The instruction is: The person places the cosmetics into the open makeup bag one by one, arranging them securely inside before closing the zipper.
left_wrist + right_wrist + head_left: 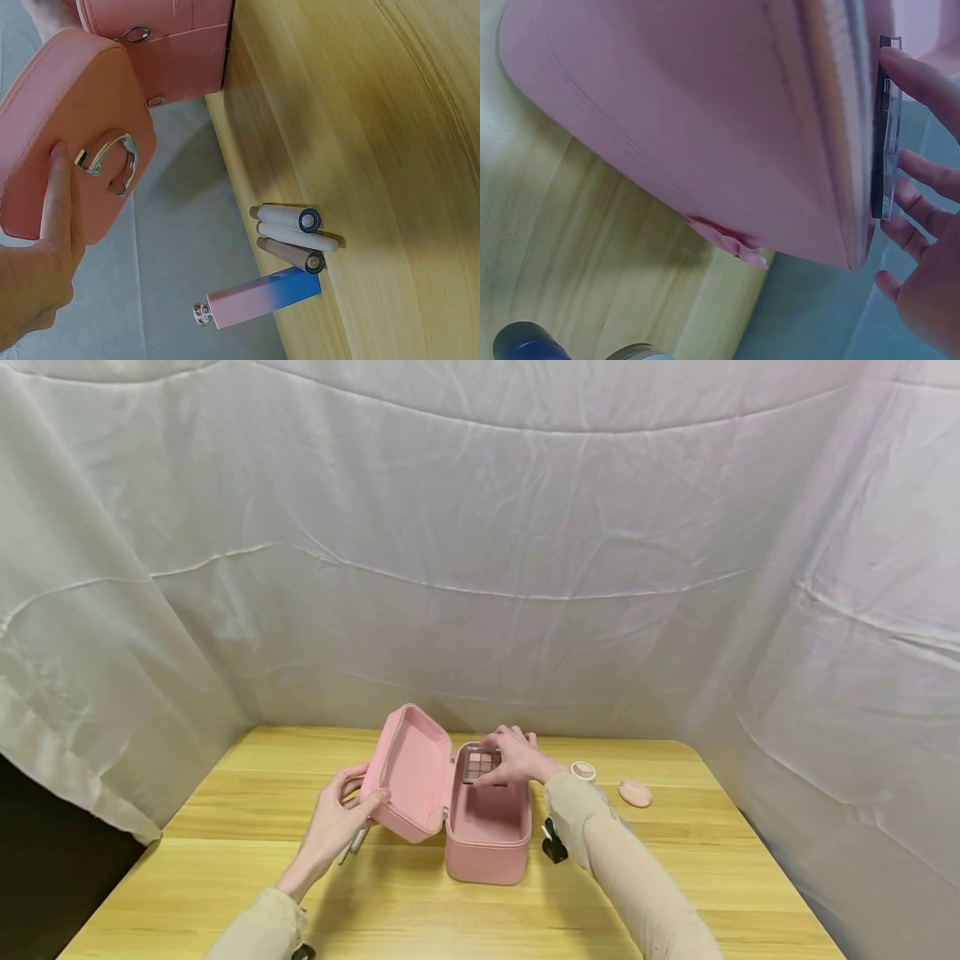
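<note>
A pink makeup case [486, 862] stands on the wooden table with its lid [415, 756] swung out to the left. My left hand [330, 828] grips that lid by its outer edge, thumb on the rim. In the left wrist view a finger lies along the lid's outer face, beside a metal emblem [129, 161]. My right hand [517, 757] pinches an eyeshadow palette [478, 763] by its edges over the far end of the case. From the right wrist, the palette [881, 142] appears edge-on, upright beside the zippered rim, fingers along its clear cover.
Right of the case lie a round compact [582, 771] and a pink oval item [636, 792]. A black object [554, 842] is partly behind the right sleeve. To the left, several slim tubes [289, 217] lie beside a pink-and-blue tube [262, 296]. Curtains [480, 568] surround the table.
</note>
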`<state>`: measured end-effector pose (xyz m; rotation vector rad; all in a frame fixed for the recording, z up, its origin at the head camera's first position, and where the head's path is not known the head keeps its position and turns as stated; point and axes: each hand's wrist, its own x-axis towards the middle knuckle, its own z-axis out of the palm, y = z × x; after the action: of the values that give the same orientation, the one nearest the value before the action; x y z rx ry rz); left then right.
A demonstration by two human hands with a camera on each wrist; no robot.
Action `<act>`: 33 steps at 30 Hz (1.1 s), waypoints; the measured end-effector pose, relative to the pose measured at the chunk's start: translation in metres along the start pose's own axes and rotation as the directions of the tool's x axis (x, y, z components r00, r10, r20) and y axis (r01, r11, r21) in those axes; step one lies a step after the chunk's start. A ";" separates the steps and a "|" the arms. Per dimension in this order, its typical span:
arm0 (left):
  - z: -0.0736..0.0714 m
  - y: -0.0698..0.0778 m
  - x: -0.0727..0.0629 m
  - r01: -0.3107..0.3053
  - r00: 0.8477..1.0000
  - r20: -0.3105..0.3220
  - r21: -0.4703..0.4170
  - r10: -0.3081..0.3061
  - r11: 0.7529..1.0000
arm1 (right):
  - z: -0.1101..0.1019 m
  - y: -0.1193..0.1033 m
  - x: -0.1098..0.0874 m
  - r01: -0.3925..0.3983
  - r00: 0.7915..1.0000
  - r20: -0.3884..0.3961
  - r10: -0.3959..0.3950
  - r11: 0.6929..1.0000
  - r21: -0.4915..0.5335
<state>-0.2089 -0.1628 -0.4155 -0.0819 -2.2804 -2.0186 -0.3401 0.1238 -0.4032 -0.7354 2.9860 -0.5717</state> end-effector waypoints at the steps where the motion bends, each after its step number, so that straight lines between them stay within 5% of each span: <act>1: 0.000 0.000 0.000 0.000 1.000 0.000 0.000 0.000 1.000 | 0.000 0.000 0.000 -0.004 1.000 0.001 0.004 1.000 0.003; 24: 0.000 -0.001 0.001 -0.003 1.000 -0.008 0.004 0.003 1.000 | 0.000 0.005 -0.010 -0.012 0.999 -0.050 0.018 0.994 0.113; 33: 0.001 -0.002 -0.001 -0.003 1.000 -0.014 -0.011 0.003 1.000 | 0.004 0.023 -0.028 0.013 0.978 -0.204 0.044 0.962 0.273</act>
<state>-0.2086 -0.1617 -0.4174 -0.0714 -2.2597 -2.0233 -0.3255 0.1542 -0.4173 -0.6666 2.9968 -1.0972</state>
